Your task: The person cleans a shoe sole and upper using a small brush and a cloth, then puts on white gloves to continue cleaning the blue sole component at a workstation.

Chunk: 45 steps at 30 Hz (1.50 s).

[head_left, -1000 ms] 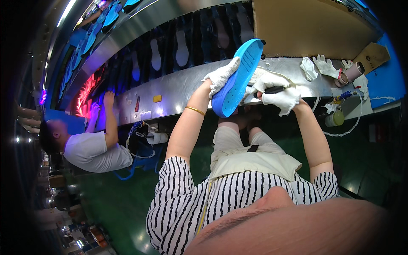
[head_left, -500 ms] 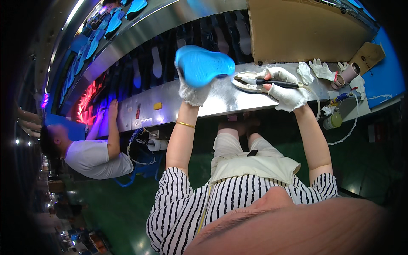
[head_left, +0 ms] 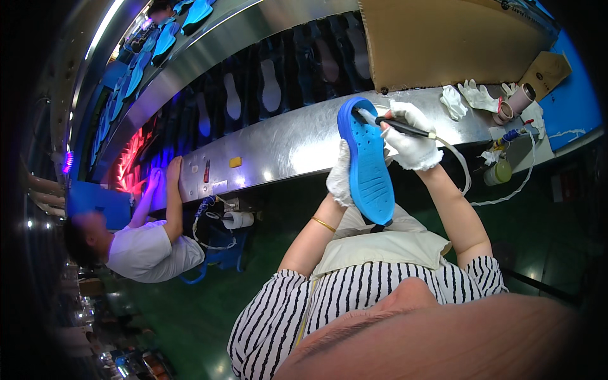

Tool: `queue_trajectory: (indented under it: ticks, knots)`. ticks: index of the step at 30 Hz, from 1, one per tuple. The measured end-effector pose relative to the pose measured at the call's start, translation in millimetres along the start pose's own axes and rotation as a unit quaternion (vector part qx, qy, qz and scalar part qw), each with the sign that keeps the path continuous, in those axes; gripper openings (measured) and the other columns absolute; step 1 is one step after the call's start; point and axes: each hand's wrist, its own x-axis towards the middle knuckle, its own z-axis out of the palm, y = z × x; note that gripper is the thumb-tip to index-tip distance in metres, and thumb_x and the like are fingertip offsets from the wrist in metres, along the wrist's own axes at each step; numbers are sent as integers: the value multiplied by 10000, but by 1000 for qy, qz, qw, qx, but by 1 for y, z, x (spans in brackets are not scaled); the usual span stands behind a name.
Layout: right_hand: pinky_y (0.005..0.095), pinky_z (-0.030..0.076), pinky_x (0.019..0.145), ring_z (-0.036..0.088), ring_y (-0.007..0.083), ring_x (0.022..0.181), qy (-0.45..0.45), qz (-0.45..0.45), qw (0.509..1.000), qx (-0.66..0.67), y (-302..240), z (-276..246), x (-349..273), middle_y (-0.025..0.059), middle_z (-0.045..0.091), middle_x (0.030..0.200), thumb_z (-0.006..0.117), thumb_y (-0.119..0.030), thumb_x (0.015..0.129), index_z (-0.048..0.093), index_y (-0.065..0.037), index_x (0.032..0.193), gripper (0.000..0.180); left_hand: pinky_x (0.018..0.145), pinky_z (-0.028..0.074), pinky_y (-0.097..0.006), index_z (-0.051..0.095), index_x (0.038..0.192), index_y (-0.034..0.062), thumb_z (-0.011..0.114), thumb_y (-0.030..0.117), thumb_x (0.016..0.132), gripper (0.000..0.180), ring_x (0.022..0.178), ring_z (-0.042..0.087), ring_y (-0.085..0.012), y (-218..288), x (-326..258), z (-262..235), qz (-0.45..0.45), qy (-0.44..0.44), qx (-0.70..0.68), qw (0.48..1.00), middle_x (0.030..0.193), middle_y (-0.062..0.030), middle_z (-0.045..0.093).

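Note:
A blue shoe sole [head_left: 370, 174] is held up lengthwise in front of me, its hollow inner face with small holes and grooves turned toward me. My left hand [head_left: 340, 177], in a white glove, grips its left side, most fingers hidden behind it. In my right hand [head_left: 415, 139], also white-gloved with bare fingertips, is a black-handled brush [head_left: 405, 128], held like a pen. Its pale bristles reach inside the sole's far end. From the back of the handle a pale hose [head_left: 461, 163] runs down beside my right forearm.
Beyond a metal ledge [head_left: 285, 149], dark soles move or lie on a belt [head_left: 269, 85]; its motion cannot be told. A cardboard sheet [head_left: 443, 47] stands behind. White gloves [head_left: 479, 98], spools [head_left: 520, 100] and a jar [head_left: 498, 172] sit right. A co-worker [head_left: 152, 250] works at left.
My left hand has brought the sole nearer and to the right, turning its inner face toward me. The brush has moved from beside a white-rimmed oval thing on the ledge into the sole.

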Motion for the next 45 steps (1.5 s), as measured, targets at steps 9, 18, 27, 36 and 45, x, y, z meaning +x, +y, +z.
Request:
queue_trajectory:
  ticks: [9, 18, 27, 36, 45]
  knots:
    - [280, 492, 708, 592, 137, 778, -40, 16, 999, 22, -22, 9, -9, 83, 578, 890, 602, -5, 734, 555, 1, 959, 230, 945, 435, -429, 297, 1349, 77, 392, 630, 842, 757, 1103, 500, -284, 10, 9, -20, 40, 28, 24, 999, 1245, -156, 466]
    - [304, 483, 693, 602, 220, 738, -89, -7, 991, -96, -25, 13, -22, 100, 603, 800, 651, -53, 665, 597, -36, 873, 215, 922, 446, -394, 358, 1316, 88, 408, 643, 830, 740, 1068, 508, -259, 22, 17, -5, 108, 64, 46, 991, 1222, -116, 492]
    - [288, 495, 651, 619, 187, 669, -63, 0, 994, -91, -23, 16, -31, 99, 634, 772, 666, -58, 668, 610, -37, 830, 173, 885, 466, -428, 399, 1279, 83, 404, 668, 815, 747, 1000, 545, -275, 36, 18, -6, 127, 56, -5, 990, 1155, -136, 535]
    - [250, 474, 711, 569, 103, 758, -113, 132, 984, 40, -14, -1, -27, 50, 621, 881, 625, -26, 789, 584, 7, 921, 142, 978, 384, -462, 336, 1334, 78, 389, 710, 786, 839, 1128, 473, -306, 33, 18, 5, 131, -5, -39, 991, 1260, -155, 461]
    - [252, 465, 745, 566, 107, 802, -100, 39, 994, 24, -23, -1, -28, 73, 590, 938, 594, -9, 817, 539, 1, 949, 143, 1009, 354, -452, 257, 1385, 90, 282, 764, 772, 912, 1184, 429, -318, 14, 12, 17, 111, -26, 31, 993, 1334, -165, 393]
